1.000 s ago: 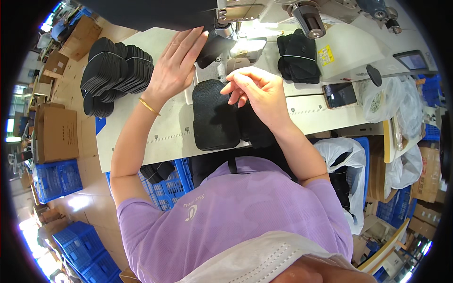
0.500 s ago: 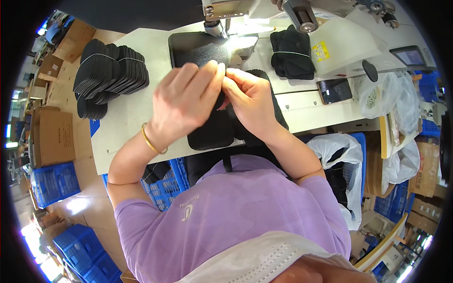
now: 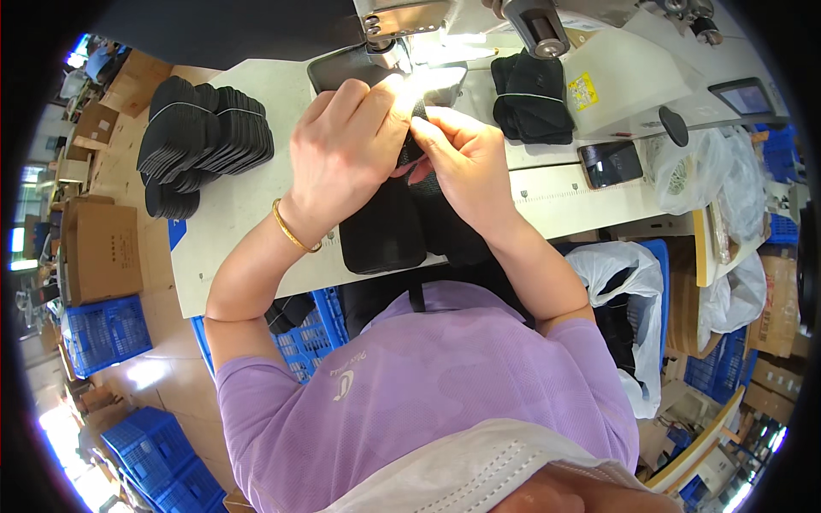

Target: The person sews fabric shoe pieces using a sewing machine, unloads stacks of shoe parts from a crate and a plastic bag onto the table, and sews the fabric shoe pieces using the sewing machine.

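Both hands pinch a piece of black fabric (image 3: 383, 227) whose lower part hangs over the table's near edge. My left hand (image 3: 346, 141) is closed on its upper left side, with the fingertips close to the lit sewing area. My right hand (image 3: 469, 167) pinches the fabric with thumb and forefinger, just right of the left fingertips. The sewing machine's needle area (image 3: 389, 56) lies right beyond the left hand, partly lost in glare. The hands hide much of the fabric's upper end.
Bundled black curved pieces (image 3: 205, 128) stack at the left of the white table (image 3: 248, 222). Another tied black bundle (image 3: 532, 98) and a phone (image 3: 609, 164) lie at right. Blue crates (image 3: 107, 333) and a bag-lined bin (image 3: 637, 274) stand below table height.
Both hands have moved a little farther away, toward the machine's needle area, drawing the black fabric with them. The left hand now covers more of the machine's dark plate.
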Demonstrator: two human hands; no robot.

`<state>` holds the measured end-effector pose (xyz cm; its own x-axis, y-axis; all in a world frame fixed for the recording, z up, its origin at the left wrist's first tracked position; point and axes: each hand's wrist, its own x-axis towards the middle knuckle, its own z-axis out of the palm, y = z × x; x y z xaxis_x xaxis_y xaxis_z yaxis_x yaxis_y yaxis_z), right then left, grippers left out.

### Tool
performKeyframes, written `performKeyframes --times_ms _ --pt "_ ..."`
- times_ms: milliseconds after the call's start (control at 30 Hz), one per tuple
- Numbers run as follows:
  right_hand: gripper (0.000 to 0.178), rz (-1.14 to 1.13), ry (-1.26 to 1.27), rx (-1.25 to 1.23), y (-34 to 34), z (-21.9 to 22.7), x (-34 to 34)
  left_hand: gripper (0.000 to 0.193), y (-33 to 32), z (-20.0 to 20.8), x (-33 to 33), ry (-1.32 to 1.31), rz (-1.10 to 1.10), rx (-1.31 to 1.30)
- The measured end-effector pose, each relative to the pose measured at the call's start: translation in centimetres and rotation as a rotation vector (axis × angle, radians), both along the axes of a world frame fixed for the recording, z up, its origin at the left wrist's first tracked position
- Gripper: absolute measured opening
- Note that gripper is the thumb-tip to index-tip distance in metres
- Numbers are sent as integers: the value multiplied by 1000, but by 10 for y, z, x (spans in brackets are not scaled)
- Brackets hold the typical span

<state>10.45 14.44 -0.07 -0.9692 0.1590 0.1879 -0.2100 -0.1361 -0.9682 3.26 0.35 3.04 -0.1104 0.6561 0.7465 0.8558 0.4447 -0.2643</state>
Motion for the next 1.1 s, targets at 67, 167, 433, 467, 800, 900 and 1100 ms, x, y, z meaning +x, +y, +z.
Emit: performKeyframes --times_ms 67,167,433,467,800,900,1100 --pt "20 -9 -4 -20 -1 0 -3 35 1 -2 -4 -12 4 -1" --pt "20 -13 -12 -46 -1 2 -7 34 2 -2 -7 -14 5 8" --pt "19 -45 61 83 4 -4 -2 26 -11 4 -1 -264 -132 150" --pt "23 -141 139 386 12 -6 7 26 -10 6 8 -263 -128 152" --pt "73 -323 103 1217 35 -61 41 30 -36 -53 -111 -1269 -540 281" --pt "70 -394 163 1109 32 -63 42 39 -36 -26 -96 -1017 -213 242" --pt "69 -498 219 1074 37 -73 40 59 -41 -25 -15 -1047 301 62"
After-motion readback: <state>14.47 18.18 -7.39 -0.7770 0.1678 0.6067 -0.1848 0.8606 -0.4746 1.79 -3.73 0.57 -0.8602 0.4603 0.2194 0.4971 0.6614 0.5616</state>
